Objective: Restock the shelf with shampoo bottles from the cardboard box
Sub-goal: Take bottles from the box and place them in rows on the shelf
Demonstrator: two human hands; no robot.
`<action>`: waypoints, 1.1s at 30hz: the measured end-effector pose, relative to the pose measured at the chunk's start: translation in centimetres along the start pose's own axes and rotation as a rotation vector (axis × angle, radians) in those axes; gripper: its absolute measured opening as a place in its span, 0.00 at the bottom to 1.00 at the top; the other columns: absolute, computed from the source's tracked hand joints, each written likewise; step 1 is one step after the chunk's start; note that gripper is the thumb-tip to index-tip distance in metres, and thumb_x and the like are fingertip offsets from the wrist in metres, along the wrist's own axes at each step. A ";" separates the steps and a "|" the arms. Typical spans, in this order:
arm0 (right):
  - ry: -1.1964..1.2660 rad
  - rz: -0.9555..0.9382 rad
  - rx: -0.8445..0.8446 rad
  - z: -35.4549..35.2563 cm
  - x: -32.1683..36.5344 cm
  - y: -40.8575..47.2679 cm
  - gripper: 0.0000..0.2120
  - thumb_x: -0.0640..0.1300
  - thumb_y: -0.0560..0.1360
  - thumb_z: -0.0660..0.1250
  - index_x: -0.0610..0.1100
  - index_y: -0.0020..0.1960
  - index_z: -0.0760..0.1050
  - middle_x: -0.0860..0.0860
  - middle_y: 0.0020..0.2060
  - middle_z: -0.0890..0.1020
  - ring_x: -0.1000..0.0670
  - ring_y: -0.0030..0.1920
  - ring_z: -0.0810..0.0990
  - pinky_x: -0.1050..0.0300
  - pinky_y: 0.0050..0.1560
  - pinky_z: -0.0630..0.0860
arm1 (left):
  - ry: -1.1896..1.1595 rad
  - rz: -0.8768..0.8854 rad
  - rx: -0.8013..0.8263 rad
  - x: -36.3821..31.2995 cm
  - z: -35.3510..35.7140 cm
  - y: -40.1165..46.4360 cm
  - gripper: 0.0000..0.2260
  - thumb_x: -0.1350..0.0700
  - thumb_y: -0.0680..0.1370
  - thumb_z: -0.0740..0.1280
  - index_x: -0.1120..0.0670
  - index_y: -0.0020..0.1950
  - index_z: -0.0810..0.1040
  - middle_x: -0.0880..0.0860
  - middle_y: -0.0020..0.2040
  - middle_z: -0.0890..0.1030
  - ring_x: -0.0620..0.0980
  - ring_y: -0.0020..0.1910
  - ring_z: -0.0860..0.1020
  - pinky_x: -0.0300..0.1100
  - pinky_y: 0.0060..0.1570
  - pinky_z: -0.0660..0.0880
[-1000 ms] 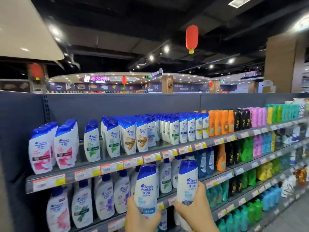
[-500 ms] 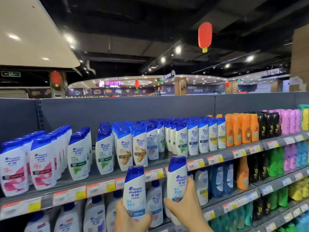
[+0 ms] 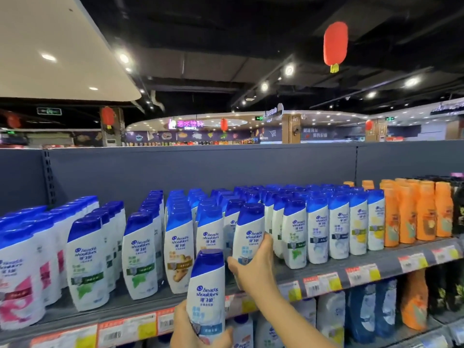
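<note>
A: Which step is in hand here?

B: Placing, I'd say. The right hand point(image 3: 253, 266) has its grip curled round a white shampoo bottle with a blue cap point(image 3: 248, 234) and holds it upright at the front of the top shelf point(image 3: 391, 268), in a gap between the rows of like bottles.

A: Is that bottle standing on the shelf yet?

B: I cannot tell; its base is hidden behind the hand. It sits just beside the front bottle point(image 3: 209, 232) on its left.

A: And the other hand?

B: The left hand point(image 3: 193, 330) wraps its grip round the lower part of a second shampoo bottle point(image 3: 207, 292), held upright nearer to us and below the shelf edge, in front of the price tags point(image 3: 130, 332).

A: The cardboard box?

B: Not in view.

A: What does the next move call for?

B: Probably setting the right bottle flat in its row, label forward, then letting go without nudging the neighbours, which stand close. After that the left bottle likely needs a slot; the rows to the left, by the green-label bottles point(image 3: 86, 267), look looser.
</note>
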State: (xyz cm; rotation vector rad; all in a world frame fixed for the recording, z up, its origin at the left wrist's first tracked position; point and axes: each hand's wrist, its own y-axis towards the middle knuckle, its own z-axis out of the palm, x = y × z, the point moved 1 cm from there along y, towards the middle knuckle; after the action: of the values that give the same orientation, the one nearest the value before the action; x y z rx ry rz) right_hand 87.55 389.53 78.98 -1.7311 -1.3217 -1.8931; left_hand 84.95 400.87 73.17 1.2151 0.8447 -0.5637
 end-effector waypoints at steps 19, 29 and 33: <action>-0.071 -0.064 0.035 1.5 -3.5 3.8 0.39 0.38 0.61 0.77 0.39 0.66 0.61 0.46 0.56 0.68 0.46 0.57 0.72 0.50 0.55 0.76 | 0.182 -0.285 0.119 0.9 1.5 1.4 0.29 0.58 0.59 0.75 0.41 0.51 0.63 0.40 0.42 0.72 0.35 0.40 0.71 0.26 0.40 0.65; -0.125 -0.110 0.028 1.6 -3.5 4.0 0.38 0.37 0.61 0.77 0.35 0.65 0.63 0.40 0.57 0.69 0.42 0.59 0.69 0.49 0.57 0.73 | 0.201 -0.347 0.161 0.7 1.0 0.9 0.28 0.56 0.63 0.75 0.39 0.51 0.61 0.40 0.42 0.73 0.36 0.39 0.74 0.20 0.35 0.69; -0.164 -0.105 0.075 1.1 -3.6 3.6 0.42 0.40 0.63 0.77 0.37 0.69 0.58 0.40 0.61 0.66 0.41 0.64 0.65 0.42 0.64 0.69 | 0.193 -0.322 0.202 0.9 0.7 0.4 0.31 0.58 0.62 0.76 0.43 0.57 0.62 0.43 0.45 0.76 0.38 0.43 0.76 0.22 0.36 0.71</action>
State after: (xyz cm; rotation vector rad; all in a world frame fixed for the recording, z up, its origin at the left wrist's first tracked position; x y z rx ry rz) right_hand 91.78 386.98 77.21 -1.8458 -1.5510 -1.7608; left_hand 85.99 400.37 72.77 1.3406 1.1817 -0.8162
